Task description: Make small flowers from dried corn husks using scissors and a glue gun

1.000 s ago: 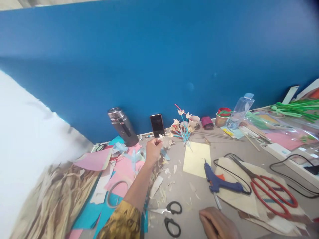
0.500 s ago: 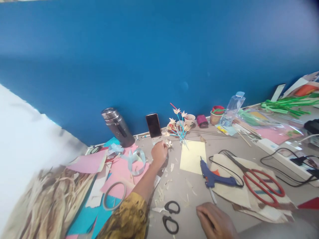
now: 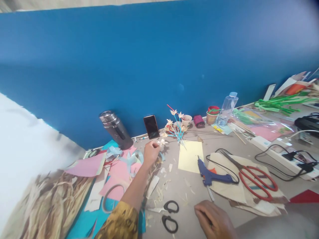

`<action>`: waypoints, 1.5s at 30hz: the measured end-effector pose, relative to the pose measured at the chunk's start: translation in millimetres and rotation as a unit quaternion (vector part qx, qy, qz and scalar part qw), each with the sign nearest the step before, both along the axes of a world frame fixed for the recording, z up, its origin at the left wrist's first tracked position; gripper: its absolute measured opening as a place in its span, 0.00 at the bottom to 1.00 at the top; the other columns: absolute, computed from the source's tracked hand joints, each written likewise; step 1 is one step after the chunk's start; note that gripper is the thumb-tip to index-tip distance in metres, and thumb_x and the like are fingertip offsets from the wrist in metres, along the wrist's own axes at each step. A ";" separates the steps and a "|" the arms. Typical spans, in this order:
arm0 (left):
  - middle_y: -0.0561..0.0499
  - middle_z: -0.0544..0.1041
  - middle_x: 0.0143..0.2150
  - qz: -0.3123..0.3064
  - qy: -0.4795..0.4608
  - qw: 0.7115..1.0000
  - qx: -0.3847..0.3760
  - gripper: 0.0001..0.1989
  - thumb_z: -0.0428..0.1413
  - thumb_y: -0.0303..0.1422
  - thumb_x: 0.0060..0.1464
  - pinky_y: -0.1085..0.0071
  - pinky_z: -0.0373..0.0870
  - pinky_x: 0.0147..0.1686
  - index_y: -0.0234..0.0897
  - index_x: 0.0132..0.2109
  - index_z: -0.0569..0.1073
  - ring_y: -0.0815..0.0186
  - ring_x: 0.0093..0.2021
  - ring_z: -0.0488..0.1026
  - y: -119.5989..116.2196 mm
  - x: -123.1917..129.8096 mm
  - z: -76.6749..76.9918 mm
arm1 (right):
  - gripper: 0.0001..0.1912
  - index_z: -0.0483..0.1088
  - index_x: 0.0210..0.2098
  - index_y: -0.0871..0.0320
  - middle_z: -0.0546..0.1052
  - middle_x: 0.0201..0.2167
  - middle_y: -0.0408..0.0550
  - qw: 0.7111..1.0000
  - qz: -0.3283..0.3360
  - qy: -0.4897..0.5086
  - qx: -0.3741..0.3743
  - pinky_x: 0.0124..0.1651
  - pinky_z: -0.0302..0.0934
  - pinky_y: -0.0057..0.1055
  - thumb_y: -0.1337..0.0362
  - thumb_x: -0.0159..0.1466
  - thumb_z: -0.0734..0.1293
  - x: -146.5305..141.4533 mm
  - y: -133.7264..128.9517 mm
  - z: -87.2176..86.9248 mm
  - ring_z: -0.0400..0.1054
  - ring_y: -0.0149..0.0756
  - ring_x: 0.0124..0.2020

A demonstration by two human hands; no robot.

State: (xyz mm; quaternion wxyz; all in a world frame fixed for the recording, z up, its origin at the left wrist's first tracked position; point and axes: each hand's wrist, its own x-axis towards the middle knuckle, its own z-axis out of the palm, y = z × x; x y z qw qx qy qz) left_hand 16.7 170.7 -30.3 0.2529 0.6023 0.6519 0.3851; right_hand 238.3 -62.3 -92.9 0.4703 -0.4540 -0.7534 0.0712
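Observation:
My left hand (image 3: pixel 151 153) reaches over the table, thumb and fingers pinched on a small cream dried-husk flower (image 3: pixel 162 142). Just right of it, several similar flowers (image 3: pixel 173 113) on light-blue stems stand in a bunch. My right hand (image 3: pixel 214 219) rests at the near edge, fingers curled in, nothing visible in them. Ahead of that hand lies a blue glue gun (image 3: pixel 211 177) with a glue stick in its rear. Black-handled scissors (image 3: pixel 166 209) lie between my two forearms, near husk scraps (image 3: pixel 159 197). A pale yellow sheet (image 3: pixel 190 156) lies beyond the glue gun.
Dried husks (image 3: pixel 50 202) and pink paper (image 3: pixel 117 174) are on the left, with a dark flask (image 3: pixel 116 129) behind. A phone (image 3: pixel 151 126) leans on the blue wall. Red-handled scissors (image 3: pixel 259 181), a power strip (image 3: pixel 274 154) and a bottle (image 3: pixel 227 108) are on the right.
My left hand has moved slightly left with the flower in its pinch. My right hand stays in place. The camera view has shifted a little.

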 end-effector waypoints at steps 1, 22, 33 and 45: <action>0.55 0.71 0.22 0.000 -0.019 1.000 -0.001 0.05 0.59 0.26 0.41 0.71 0.62 0.30 0.37 0.24 0.69 0.67 0.26 0.68 -7.1 -5.6 4.8 | 0.09 0.70 0.36 0.55 0.75 0.24 0.43 1.000 0.006 0.003 -0.008 0.28 0.65 0.22 0.71 0.69 0.60 0.5 -0.4 0.3 0.72 0.30 0.23; 0.55 0.73 0.26 -0.086 -0.424 0.897 -0.086 0.13 0.70 0.34 0.40 0.74 0.63 0.29 0.34 0.32 0.76 0.71 0.26 0.66 -148.3 11.7 37.2 | 0.13 0.76 0.26 0.61 0.74 0.26 0.46 0.901 0.051 0.356 -0.244 0.27 0.58 0.26 0.56 0.59 0.72 -59.0 71.2 93.6 0.64 0.31 0.26; 0.53 0.75 0.30 -0.088 -0.471 0.876 -0.050 0.12 0.71 0.34 0.41 0.73 0.65 0.33 0.35 0.29 0.77 0.70 0.31 0.68 -150.1 13.7 25.6 | 0.11 0.73 0.26 0.58 0.74 0.23 0.44 0.978 -0.016 0.204 -0.027 0.29 0.61 0.27 0.65 0.65 0.69 -50.6 73.5 85.9 0.65 0.31 0.25; 0.55 0.74 0.29 -0.081 -0.464 0.881 -0.041 0.10 0.71 0.32 0.42 0.73 0.65 0.33 0.36 0.31 0.78 0.71 0.29 0.67 -150.4 13.0 14.7 | 0.09 0.73 0.29 0.57 0.78 0.25 0.47 0.985 0.031 0.140 0.094 0.28 0.63 0.27 0.73 0.65 0.67 -56.0 73.5 93.1 0.70 0.32 0.25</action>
